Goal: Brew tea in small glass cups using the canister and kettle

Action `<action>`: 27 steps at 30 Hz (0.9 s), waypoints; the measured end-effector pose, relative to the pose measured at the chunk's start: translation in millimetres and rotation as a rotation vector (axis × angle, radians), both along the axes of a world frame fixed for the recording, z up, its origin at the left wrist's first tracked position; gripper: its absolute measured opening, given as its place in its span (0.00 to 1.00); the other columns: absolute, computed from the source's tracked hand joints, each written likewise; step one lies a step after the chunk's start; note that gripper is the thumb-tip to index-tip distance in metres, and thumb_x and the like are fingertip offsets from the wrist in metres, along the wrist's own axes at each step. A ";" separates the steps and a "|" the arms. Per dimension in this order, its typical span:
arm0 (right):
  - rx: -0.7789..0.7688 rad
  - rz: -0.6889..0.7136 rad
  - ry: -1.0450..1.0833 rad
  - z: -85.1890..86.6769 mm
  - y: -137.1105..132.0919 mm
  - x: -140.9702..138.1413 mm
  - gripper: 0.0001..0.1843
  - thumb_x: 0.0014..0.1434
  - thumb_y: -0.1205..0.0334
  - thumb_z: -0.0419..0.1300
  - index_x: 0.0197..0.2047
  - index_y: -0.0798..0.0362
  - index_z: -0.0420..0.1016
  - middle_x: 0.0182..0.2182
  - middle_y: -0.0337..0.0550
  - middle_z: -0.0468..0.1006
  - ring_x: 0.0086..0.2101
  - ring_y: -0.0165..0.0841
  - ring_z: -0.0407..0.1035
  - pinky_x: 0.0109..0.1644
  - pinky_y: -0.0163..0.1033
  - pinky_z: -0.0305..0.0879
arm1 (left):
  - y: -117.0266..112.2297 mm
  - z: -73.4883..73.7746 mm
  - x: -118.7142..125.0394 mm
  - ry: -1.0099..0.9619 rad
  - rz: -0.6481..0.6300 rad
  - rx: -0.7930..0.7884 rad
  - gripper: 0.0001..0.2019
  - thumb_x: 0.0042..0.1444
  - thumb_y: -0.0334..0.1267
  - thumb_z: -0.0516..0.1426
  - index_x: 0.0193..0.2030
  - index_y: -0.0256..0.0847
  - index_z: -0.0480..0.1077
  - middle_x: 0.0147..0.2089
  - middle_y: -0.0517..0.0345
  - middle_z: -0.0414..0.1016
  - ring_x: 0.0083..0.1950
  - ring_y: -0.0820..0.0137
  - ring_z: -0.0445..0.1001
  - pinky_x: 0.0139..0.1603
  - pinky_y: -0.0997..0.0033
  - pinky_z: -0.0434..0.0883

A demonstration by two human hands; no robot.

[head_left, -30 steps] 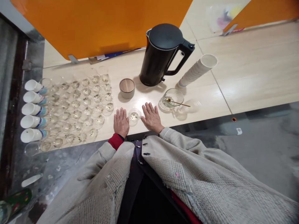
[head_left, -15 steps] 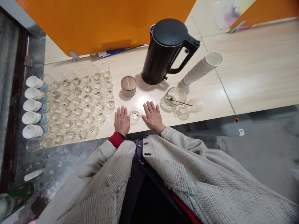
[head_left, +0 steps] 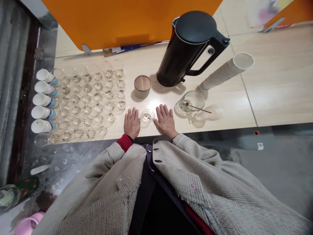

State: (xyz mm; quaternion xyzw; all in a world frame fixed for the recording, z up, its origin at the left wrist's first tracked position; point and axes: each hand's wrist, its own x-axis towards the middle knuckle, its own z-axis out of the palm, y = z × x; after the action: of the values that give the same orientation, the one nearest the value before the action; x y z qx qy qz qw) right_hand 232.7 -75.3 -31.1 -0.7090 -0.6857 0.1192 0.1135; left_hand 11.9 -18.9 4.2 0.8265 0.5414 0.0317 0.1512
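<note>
My left hand (head_left: 132, 122) lies flat on the pale wooden table (head_left: 269, 91), fingers stretched out, holding nothing. My right hand (head_left: 165, 120) lies flat the same way, a little to the right. Between them stands a small clear glass cup (head_left: 147, 117) with a bit of something at its bottom; neither hand grips it. Left of my left hand, several rows of the same small clear cups (head_left: 90, 101) cover the table.
A black electric kettle (head_left: 189, 49) stands behind my right hand, a wood-lidded round jar (head_left: 142, 86) beside it. A tilted stack of white paper cups (head_left: 225, 71) and a glass bowl with a gold spoon (head_left: 193, 101) are at the right. White paper cups (head_left: 44, 101) line the far left. An orange panel (head_left: 127, 19) rises behind.
Both hands stay flat beside the small cup. Only the camera view has shifted, so everything sits slightly further right and higher in the picture.
</note>
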 end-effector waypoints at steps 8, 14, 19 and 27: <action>0.009 -0.003 -0.001 -1.2 0.0 0.3 0.40 0.75 0.45 0.46 0.82 0.57 0.49 0.82 0.57 0.44 0.80 0.51 0.35 0.80 0.68 0.30 | -0.1 -0.7 -0.3 -0.013 0.003 0.000 0.30 0.75 0.40 0.45 0.81 0.35 0.55 0.85 0.48 0.48 0.86 0.54 0.41 0.85 0.43 0.45; 0.005 -0.002 -0.008 -1.3 1.4 0.4 0.41 0.75 0.44 0.46 0.83 0.55 0.47 0.82 0.54 0.43 0.80 0.49 0.34 0.81 0.67 0.28 | 1.3 -2.7 -1.0 -0.031 0.002 0.009 0.30 0.75 0.40 0.45 0.81 0.36 0.55 0.84 0.47 0.48 0.86 0.55 0.40 0.85 0.42 0.45; -0.030 -0.016 -0.012 4.0 3.6 -2.0 0.40 0.75 0.45 0.46 0.82 0.55 0.48 0.82 0.54 0.43 0.80 0.49 0.35 0.81 0.66 0.27 | 2.0 -1.5 -0.9 -0.028 0.006 0.005 0.31 0.74 0.39 0.45 0.81 0.35 0.55 0.84 0.45 0.48 0.86 0.55 0.41 0.85 0.42 0.45; -0.045 -0.005 -0.003 10.6 3.7 -1.9 0.41 0.76 0.45 0.46 0.83 0.56 0.46 0.82 0.53 0.41 0.81 0.49 0.32 0.81 0.65 0.27 | 1.7 -4.0 -1.3 -0.044 0.011 0.029 0.30 0.74 0.39 0.46 0.81 0.36 0.56 0.84 0.47 0.48 0.86 0.54 0.41 0.84 0.42 0.47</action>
State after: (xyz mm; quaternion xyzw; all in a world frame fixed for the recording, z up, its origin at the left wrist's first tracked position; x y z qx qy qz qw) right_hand 230.8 -71.6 -20.5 -0.7133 -0.6812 0.1333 0.0968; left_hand 10.7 -17.3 0.2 0.8246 0.5421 0.0585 0.1509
